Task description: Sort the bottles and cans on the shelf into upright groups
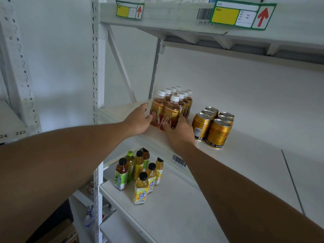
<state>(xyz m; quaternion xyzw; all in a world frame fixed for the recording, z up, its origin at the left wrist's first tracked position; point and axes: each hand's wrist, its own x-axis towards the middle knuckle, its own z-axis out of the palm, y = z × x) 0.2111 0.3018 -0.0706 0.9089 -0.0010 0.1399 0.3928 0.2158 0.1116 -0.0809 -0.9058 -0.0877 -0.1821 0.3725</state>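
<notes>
Several amber tea bottles with white caps (172,106) stand upright in two rows at the left of the middle shelf (254,155). My left hand (138,121) presses against the left side of the front-left bottle (157,111). My right hand (178,130) wraps the base of the front-right bottle (172,114). Right of them, several gold cans (213,125) stand upright in a tight cluster, apart from my right hand.
The lower shelf (175,216) holds several green and yellow tea bottles with black caps (140,174), upright. The upper shelf edge (175,16) carries yellow labels with red arrows. A white perforated upright (97,67) stands left of the bottles.
</notes>
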